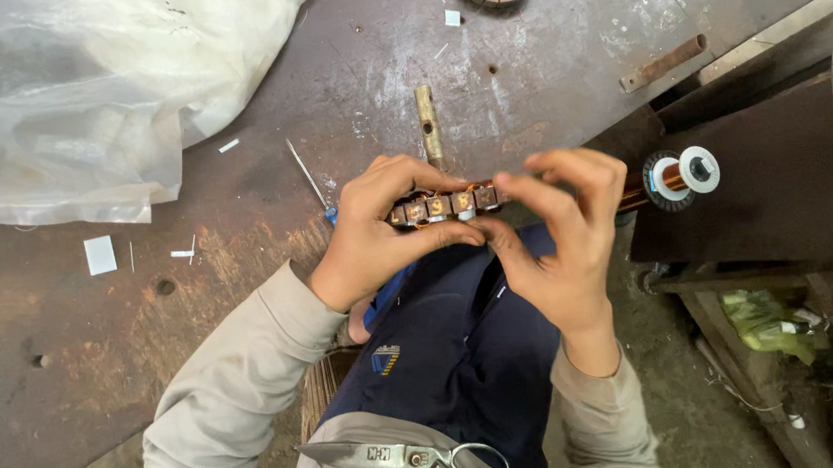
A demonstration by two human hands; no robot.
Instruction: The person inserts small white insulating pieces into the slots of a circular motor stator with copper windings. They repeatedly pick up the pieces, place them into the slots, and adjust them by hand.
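Far left, a crumpled clear plastic bag [73, 93] slumped on the rusty steel workbench [77, 374], white paper scraps [100, 255] beside it. Moving in: left hand [372, 238] curled shut around the near end of a wound stator ring [444, 204], thumb under, fingertips over the slotted rim. Just behind, a short brass rod [428, 123] lying on the bench. Right hand [562, 231] pinching the ring's other end, forefinger and thumb closed on it. Looks stiff, fairly weighty laminated metal; copper windings probably delicate, so best gripped by the outer steel rim, not the wire. Further right, a spool of copper wire [681, 177]. Down on the lap, scissors [406, 458] resting.
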